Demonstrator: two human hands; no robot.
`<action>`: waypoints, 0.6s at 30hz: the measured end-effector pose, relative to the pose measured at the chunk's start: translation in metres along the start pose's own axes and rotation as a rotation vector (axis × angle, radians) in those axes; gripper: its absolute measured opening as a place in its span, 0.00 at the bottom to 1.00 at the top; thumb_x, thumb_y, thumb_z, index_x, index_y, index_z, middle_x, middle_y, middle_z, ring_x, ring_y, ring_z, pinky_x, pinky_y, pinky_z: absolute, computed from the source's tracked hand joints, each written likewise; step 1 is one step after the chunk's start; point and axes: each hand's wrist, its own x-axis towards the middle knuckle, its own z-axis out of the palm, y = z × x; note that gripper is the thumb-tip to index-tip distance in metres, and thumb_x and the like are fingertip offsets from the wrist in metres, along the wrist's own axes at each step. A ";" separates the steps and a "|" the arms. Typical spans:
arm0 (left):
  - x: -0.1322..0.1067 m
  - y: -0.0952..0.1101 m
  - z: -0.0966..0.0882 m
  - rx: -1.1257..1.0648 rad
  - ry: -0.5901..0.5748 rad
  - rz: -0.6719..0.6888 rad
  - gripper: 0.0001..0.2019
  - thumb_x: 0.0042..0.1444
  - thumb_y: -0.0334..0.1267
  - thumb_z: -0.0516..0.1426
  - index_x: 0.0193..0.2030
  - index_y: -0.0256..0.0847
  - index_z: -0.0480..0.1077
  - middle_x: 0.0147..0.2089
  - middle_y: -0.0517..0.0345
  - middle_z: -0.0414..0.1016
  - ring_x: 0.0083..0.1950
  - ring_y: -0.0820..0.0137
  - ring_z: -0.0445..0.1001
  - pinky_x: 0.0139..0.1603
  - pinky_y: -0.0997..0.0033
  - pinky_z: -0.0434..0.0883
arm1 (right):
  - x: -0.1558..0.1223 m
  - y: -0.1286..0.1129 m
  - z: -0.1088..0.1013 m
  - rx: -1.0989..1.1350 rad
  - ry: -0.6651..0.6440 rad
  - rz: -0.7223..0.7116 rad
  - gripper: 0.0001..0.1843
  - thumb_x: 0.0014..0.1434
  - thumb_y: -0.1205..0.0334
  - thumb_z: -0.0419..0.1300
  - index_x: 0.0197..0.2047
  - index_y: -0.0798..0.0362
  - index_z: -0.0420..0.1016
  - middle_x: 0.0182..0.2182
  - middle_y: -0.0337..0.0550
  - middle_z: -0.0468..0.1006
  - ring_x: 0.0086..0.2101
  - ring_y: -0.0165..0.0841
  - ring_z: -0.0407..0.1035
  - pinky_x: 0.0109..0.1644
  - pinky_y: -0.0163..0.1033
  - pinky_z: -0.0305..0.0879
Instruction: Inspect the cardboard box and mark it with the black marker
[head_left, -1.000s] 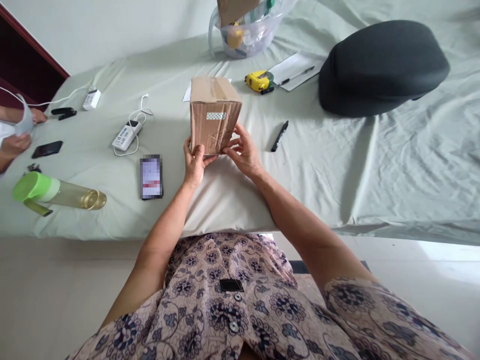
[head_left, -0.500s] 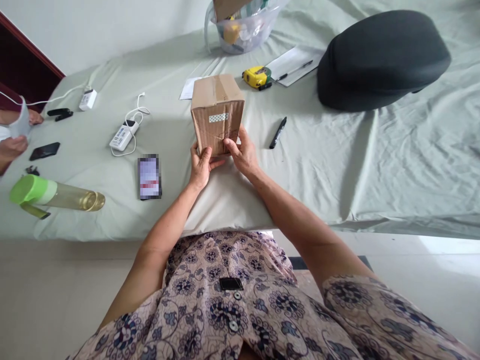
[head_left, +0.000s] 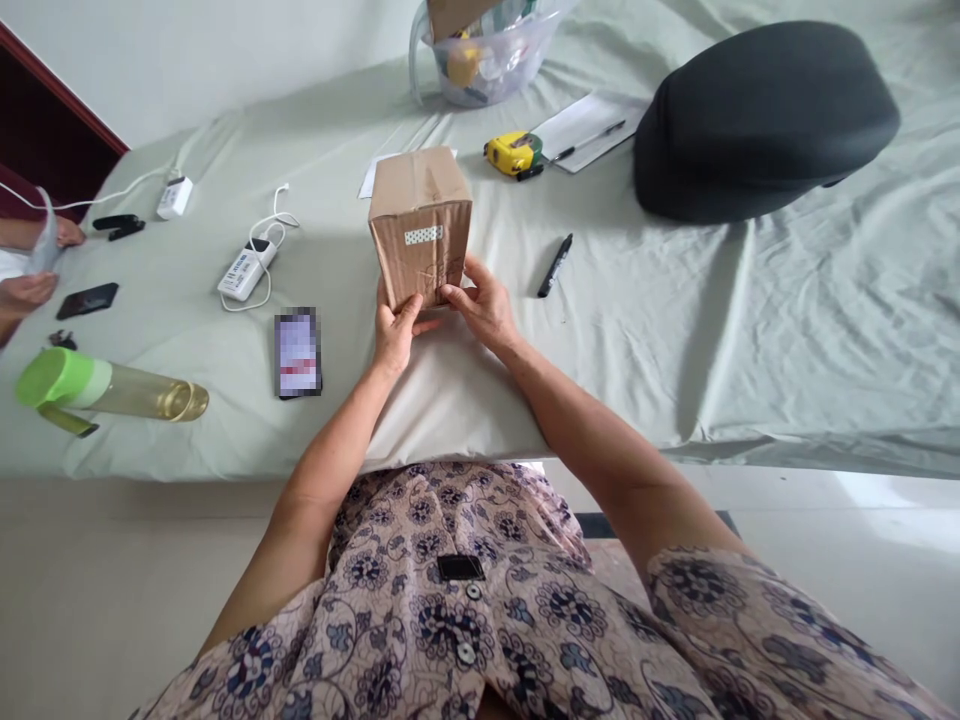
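Observation:
A brown cardboard box (head_left: pixel 422 250), taped along its top, stands in front of me with a dotted white strip on the side facing me. My left hand (head_left: pixel 397 335) grips its lower left corner, thumb on the front face and some fingers underneath. At the lower right corner my right hand (head_left: pixel 484 305) holds it too, thumb on the front and the other fingers along the side, partly hidden. To the right of the box lies a black marker (head_left: pixel 556 266). A phone (head_left: pixel 298 352) with a blurred screen rests to the left.
Behind the box are a yellow tape measure (head_left: pixel 512 153), paper with a pen (head_left: pixel 589 142) and a filled plastic basket (head_left: pixel 487 75). A large black case (head_left: pixel 765 120) stands right. Left lie a power strip (head_left: pixel 246 270), a bottle (head_left: pixel 112 388) and another person's hands (head_left: pixel 28 292).
The box has shifted slightly to the left, with both hands still on it. Its front face has turned a little.

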 end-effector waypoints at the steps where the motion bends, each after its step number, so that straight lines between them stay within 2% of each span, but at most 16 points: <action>1: 0.001 0.000 0.000 -0.005 0.019 -0.008 0.29 0.51 0.48 0.74 0.55 0.43 0.70 0.57 0.49 0.80 0.54 0.54 0.83 0.50 0.54 0.85 | 0.001 -0.002 -0.004 -0.030 0.010 0.011 0.44 0.57 0.24 0.60 0.66 0.43 0.74 0.55 0.44 0.82 0.40 0.41 0.81 0.48 0.48 0.81; 3: 0.004 0.001 -0.001 -0.017 0.045 -0.022 0.24 0.53 0.46 0.73 0.52 0.42 0.70 0.56 0.48 0.79 0.56 0.53 0.82 0.49 0.53 0.85 | 0.006 -0.006 -0.017 -0.144 0.082 0.013 0.37 0.63 0.26 0.54 0.58 0.46 0.80 0.51 0.46 0.84 0.45 0.42 0.80 0.55 0.50 0.78; 5: 0.006 0.004 -0.002 -0.031 0.059 -0.035 0.22 0.54 0.44 0.72 0.49 0.41 0.70 0.56 0.47 0.78 0.56 0.53 0.82 0.48 0.56 0.85 | 0.012 -0.006 -0.037 -0.328 0.215 0.033 0.33 0.70 0.32 0.48 0.54 0.48 0.81 0.50 0.49 0.83 0.51 0.44 0.77 0.61 0.52 0.73; 7: 0.007 0.006 -0.003 -0.044 0.067 -0.039 0.22 0.54 0.44 0.72 0.50 0.41 0.70 0.56 0.47 0.77 0.55 0.53 0.82 0.46 0.58 0.85 | 0.017 -0.003 -0.060 -0.567 0.335 0.090 0.29 0.72 0.40 0.47 0.58 0.50 0.78 0.55 0.53 0.80 0.57 0.46 0.73 0.67 0.58 0.66; 10: 0.009 0.008 -0.005 -0.058 0.069 -0.016 0.26 0.53 0.45 0.73 0.54 0.44 0.69 0.56 0.49 0.77 0.53 0.54 0.83 0.42 0.61 0.84 | 0.019 0.003 -0.087 -0.851 0.439 0.308 0.26 0.72 0.46 0.49 0.63 0.49 0.74 0.63 0.58 0.71 0.64 0.52 0.63 0.67 0.66 0.59; 12: 0.010 0.009 -0.007 -0.057 0.077 0.011 0.29 0.52 0.46 0.74 0.56 0.46 0.68 0.56 0.50 0.78 0.52 0.56 0.83 0.41 0.63 0.84 | 0.018 0.005 -0.096 -0.955 0.431 0.449 0.26 0.70 0.47 0.51 0.64 0.49 0.74 0.64 0.61 0.69 0.64 0.56 0.61 0.65 0.69 0.57; 14: 0.012 0.010 -0.009 -0.056 0.094 0.032 0.31 0.50 0.46 0.74 0.57 0.48 0.68 0.57 0.51 0.78 0.51 0.58 0.83 0.40 0.65 0.84 | 0.015 0.004 -0.098 -1.005 0.378 0.516 0.25 0.69 0.49 0.53 0.62 0.49 0.76 0.61 0.62 0.71 0.62 0.57 0.62 0.63 0.69 0.56; 18: 0.014 0.012 -0.012 -0.057 0.104 0.031 0.31 0.50 0.47 0.74 0.57 0.48 0.67 0.58 0.51 0.77 0.47 0.61 0.84 0.39 0.66 0.83 | 0.013 0.000 -0.090 -1.005 0.270 0.494 0.20 0.67 0.59 0.53 0.55 0.50 0.82 0.55 0.62 0.75 0.59 0.56 0.64 0.62 0.68 0.56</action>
